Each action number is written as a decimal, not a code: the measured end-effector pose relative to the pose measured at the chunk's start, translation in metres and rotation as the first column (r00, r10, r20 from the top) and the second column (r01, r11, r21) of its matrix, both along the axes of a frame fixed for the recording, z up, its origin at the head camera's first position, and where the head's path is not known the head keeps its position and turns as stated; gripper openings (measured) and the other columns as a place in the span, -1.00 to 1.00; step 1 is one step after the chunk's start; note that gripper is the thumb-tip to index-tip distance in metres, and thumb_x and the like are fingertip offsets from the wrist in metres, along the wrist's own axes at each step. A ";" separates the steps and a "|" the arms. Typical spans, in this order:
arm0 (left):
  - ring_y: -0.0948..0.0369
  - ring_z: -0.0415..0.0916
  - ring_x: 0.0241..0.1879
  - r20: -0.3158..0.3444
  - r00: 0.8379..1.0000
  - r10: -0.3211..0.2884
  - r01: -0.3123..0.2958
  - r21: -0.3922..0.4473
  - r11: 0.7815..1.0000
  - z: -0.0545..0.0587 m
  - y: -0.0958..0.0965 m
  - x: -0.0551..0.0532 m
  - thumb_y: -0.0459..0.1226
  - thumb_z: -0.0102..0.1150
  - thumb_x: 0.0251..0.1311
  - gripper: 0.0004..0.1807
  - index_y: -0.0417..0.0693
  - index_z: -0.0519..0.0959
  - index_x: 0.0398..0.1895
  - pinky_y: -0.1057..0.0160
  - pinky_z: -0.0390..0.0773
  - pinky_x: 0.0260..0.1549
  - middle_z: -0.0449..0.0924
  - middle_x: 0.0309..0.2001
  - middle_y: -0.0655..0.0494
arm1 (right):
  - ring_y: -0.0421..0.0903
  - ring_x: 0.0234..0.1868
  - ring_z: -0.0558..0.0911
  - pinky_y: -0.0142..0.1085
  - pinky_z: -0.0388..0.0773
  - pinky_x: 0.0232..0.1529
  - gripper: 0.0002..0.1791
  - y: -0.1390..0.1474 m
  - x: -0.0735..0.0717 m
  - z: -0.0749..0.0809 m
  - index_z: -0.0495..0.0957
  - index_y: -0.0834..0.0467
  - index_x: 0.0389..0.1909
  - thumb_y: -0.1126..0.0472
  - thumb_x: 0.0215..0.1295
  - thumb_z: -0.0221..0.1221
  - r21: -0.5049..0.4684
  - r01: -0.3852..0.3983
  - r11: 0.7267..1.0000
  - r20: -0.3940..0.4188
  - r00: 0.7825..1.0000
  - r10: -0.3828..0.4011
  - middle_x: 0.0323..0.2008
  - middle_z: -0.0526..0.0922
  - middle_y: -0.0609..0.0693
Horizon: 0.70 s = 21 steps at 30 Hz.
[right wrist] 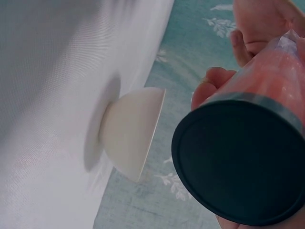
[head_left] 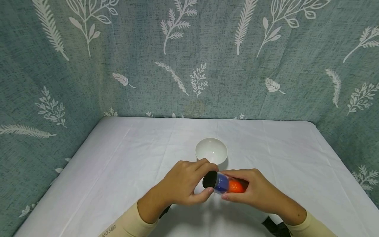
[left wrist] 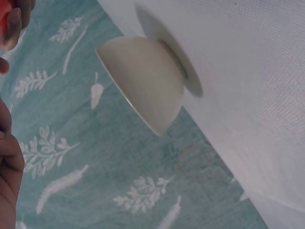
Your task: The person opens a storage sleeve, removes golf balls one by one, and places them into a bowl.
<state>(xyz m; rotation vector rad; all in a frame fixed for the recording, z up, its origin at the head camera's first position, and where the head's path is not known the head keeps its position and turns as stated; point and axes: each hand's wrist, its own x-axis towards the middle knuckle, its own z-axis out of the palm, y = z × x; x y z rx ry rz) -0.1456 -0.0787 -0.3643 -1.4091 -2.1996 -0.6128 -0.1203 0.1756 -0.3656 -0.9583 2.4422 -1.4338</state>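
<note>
Container [head_left: 225, 184] on its side in mid-air, above the table [head_left: 142, 158] and on the near side of the bowl [head_left: 211, 150], which sits well in from the table's far edge! I see the left hand [head_left: 185, 184] curling thumb and fingertips round the black end [head_left: 210, 179], the right hand [head_left: 256, 191] gripping the clear body. If that black end is being worked, I'd want the right hand firm without crushing the wall, the left turning or pulling evenly, the whole thing level against spills. And what colour: glossy blue contents [head_left: 222, 183] beside bright orange contents [head_left: 236, 186], while the right wrist view shows a dark, rimmed disc [right wrist: 240, 162]; which end, I can't tell.
</note>
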 end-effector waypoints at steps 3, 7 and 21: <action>0.44 0.26 -0.58 -0.011 1.000 0.000 0.000 -0.001 1.000 0.000 0.000 0.000 0.00 -0.07 0.34 -0.61 0.01 0.48 0.09 0.58 0.26 -0.56 0.46 -0.31 0.31 | -0.28 -0.29 0.67 -0.34 0.68 -0.33 -0.45 0.000 0.000 0.000 0.59 0.05 0.21 0.04 0.18 0.42 0.010 0.008 1.000 0.005 1.000 -0.008 -0.11 0.74 -0.07; 0.44 0.25 -0.58 -0.017 1.000 0.003 -0.003 0.003 1.000 -0.001 0.000 0.000 -0.01 -0.06 0.35 -0.62 0.01 0.47 0.09 0.58 0.25 -0.56 0.44 -0.34 0.32 | -0.28 -0.29 0.66 -0.34 0.68 -0.32 -0.44 0.001 0.000 0.000 0.59 0.05 0.21 0.03 0.18 0.42 0.020 0.019 1.000 0.004 1.000 -0.019 -0.11 0.74 -0.07; 0.45 0.31 -0.57 0.040 0.999 0.010 -0.012 0.036 0.999 -0.001 0.001 0.001 0.02 -0.04 0.38 -0.60 0.03 0.45 0.13 0.60 0.31 -0.53 0.52 -0.30 0.31 | -0.26 -0.25 0.67 -0.34 0.69 -0.29 -0.43 0.002 -0.001 0.000 0.58 0.04 0.22 0.01 0.19 0.42 0.022 0.033 0.999 0.019 0.999 -0.033 -0.03 0.74 -0.02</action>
